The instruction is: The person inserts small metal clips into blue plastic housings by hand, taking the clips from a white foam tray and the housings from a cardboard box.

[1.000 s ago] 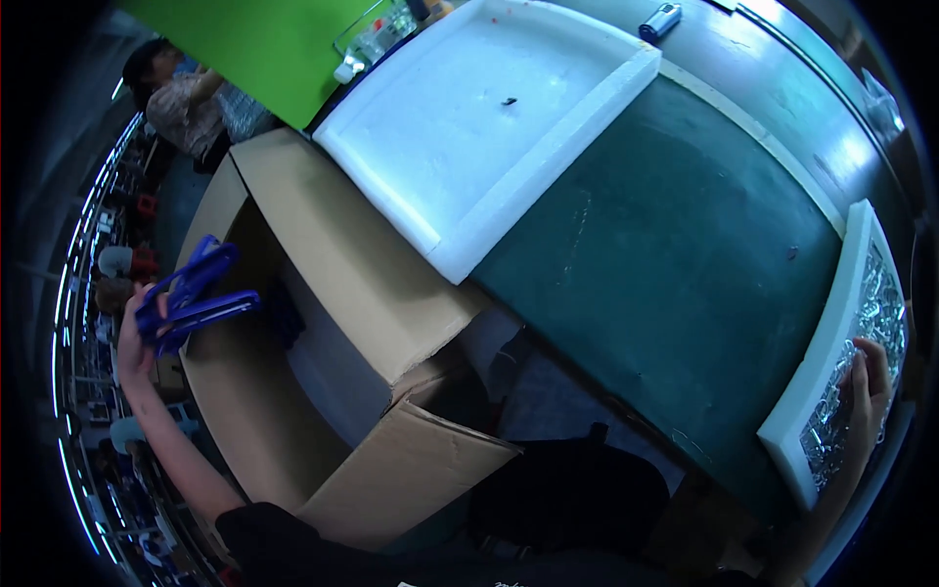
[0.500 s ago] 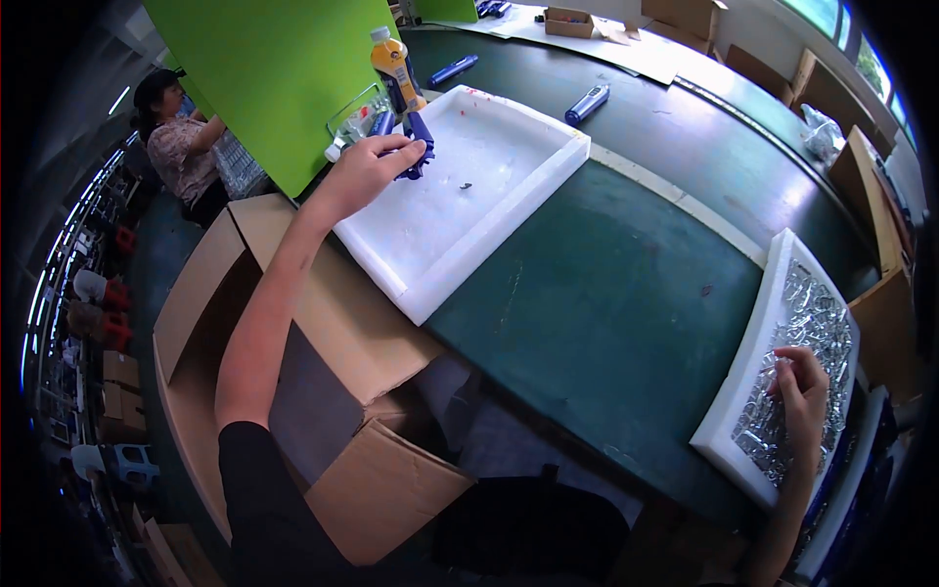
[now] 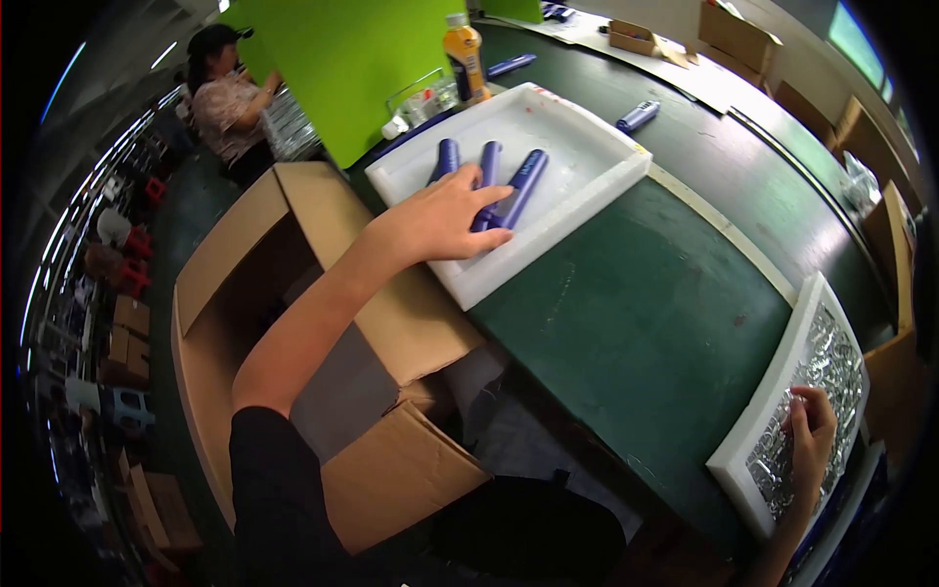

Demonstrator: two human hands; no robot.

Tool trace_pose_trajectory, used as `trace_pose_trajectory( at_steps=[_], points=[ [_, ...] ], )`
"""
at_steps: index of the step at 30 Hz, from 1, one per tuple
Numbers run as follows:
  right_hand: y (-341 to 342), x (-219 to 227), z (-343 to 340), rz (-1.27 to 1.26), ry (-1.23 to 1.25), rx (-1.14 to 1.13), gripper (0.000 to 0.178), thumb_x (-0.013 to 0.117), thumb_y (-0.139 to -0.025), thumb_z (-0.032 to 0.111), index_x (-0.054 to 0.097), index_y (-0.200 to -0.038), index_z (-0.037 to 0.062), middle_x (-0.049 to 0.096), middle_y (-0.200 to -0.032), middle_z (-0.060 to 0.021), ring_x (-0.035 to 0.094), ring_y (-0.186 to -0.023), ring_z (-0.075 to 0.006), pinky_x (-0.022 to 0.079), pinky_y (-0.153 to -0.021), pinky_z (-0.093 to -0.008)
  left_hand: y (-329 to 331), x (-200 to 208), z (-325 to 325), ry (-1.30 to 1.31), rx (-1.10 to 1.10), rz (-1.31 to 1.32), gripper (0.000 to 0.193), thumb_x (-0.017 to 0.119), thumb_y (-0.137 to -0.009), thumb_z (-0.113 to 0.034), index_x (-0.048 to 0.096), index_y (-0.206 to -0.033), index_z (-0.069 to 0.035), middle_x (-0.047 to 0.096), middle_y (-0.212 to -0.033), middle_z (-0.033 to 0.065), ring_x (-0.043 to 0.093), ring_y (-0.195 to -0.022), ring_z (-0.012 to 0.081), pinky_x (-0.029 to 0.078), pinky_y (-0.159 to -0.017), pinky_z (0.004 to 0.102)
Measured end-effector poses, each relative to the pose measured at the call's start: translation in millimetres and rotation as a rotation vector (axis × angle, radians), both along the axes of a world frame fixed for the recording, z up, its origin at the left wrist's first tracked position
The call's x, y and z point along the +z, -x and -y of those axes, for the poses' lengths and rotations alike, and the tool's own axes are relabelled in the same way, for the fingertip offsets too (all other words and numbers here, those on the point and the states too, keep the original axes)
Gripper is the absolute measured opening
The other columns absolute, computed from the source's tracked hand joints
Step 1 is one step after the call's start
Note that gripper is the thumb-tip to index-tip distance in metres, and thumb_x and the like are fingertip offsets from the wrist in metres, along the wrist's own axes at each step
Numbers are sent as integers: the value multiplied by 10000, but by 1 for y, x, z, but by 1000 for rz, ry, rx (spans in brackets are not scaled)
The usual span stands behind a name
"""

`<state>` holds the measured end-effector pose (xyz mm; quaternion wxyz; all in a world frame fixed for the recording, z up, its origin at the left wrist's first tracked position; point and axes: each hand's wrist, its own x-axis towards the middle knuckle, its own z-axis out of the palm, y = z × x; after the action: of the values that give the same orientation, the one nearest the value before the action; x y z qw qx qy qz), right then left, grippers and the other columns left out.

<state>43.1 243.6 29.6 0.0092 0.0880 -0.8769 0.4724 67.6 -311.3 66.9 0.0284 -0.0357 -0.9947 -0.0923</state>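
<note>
My left hand (image 3: 452,213) reaches over a white foam tray (image 3: 562,221), fingers spread. Three dark blue, tube-shaped housings (image 3: 526,181) lie side by side in the tray under and just beyond the fingers, which partly cover them. The fingertips seem to touch the nearer ends. At the right, my right hand (image 3: 810,435) hovers at a second foam tray (image 3: 765,391) filled with small shiny metal pieces (image 3: 831,362). Its thumb and fingers are drawn together; whatever sits between them is too small to name.
An open cardboard box (image 3: 411,328) stands against the table's front left. Behind the tray are an orange drink bottle (image 3: 464,57), a wire basket (image 3: 425,101) and a green partition (image 3: 362,68). More blue housings (image 3: 638,116) lie farther back. A person (image 3: 225,108) works at far left.
The blue housings held in my left hand now lie in the tray, and its fingers have spread. My right hand stays at the metal pieces. The whole view has shifted somewhat.
</note>
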Motion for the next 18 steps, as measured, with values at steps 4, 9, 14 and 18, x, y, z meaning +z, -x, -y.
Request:
trace_pose_trajectory(
  at_steps=[4,9,14,18],
  points=[
    [3,-7,-6,0,-19,22,133,576,-979,78,636,-1082,19,506,-696,32,478,-615,-38,367,-560,-191,-5,16,5,141,-67,-213,492,636,-925,-413,614,-1285,-77,550,-1218,161,623,-1025,349,504,-906,414],
    [14,-22,-26,-23,-51,10,158,539,-1010,108,631,-1110,28,472,-739,42,422,-636,-25,326,-569,-193,-58,55,34,-80,79,-49,157,557,-858,-121,544,-774,12,496,-650,95,524,-619,213,419,-593,326],
    [15,-22,-40,-29,-78,-41,180,552,-1018,157,638,-1127,43,441,-754,63,363,-650,-24,269,-568,-190,-138,10,112,-59,737,967,304,489,-863,-219,696,-855,5,671,-718,95,652,-581,193,572,-623,352],
    [12,-7,-23,-44,-162,6,230,543,-1026,187,638,-1175,40,478,-804,65,360,-673,-21,270,-573,-188,-191,-94,194,207,671,778,362,543,-900,-262,670,-1091,18,694,-1097,219,667,-1036,369,535,-903,454]
  ],
)
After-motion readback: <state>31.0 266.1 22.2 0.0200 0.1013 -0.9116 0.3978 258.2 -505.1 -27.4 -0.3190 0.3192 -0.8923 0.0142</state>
